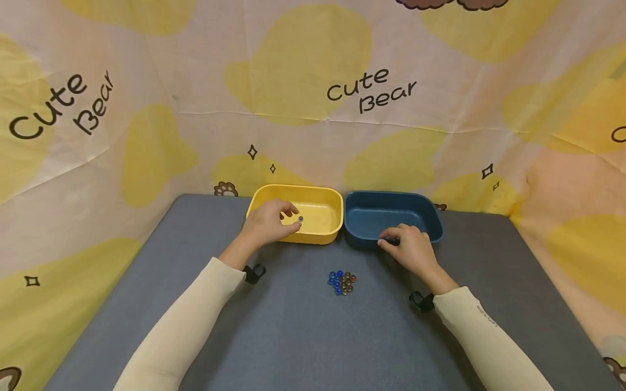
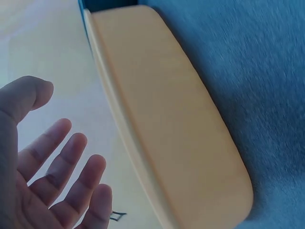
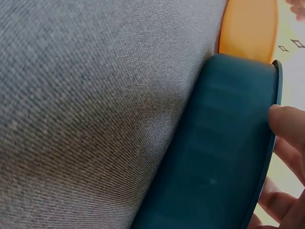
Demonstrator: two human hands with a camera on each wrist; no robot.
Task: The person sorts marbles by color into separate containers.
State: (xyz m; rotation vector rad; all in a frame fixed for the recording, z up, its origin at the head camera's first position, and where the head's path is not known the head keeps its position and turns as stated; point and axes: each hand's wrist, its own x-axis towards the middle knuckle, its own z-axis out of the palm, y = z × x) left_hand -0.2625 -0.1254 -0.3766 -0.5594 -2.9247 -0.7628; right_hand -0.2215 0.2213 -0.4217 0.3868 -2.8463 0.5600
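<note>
My left hand [image 1: 266, 221] hovers over the near left part of a yellow plastic bin [image 1: 339, 214], thumb and fingers spread apart. A small blue marble [image 1: 300, 219] shows just off its fingertips, over the bin's inside; whether it is falling or resting I cannot tell. In the left wrist view that hand's fingers [image 2: 76, 148] are loosely bent with nothing between them. My right hand [image 1: 411, 247] is at the near rim of a dark blue bin [image 1: 359, 209], fingers bent. In the right wrist view its thumb overlaps the rim and the fingertips are hidden behind it; no marble shows there.
Several blue and brownish marbles [image 1: 342, 283] lie in a cluster on the grey cloth-covered table [image 1: 313, 336], nearer than the bins. Both bins stand side by side against a printed fabric backdrop [image 1: 313, 146]. Dark bands [image 1: 421, 301] circle both wrists.
</note>
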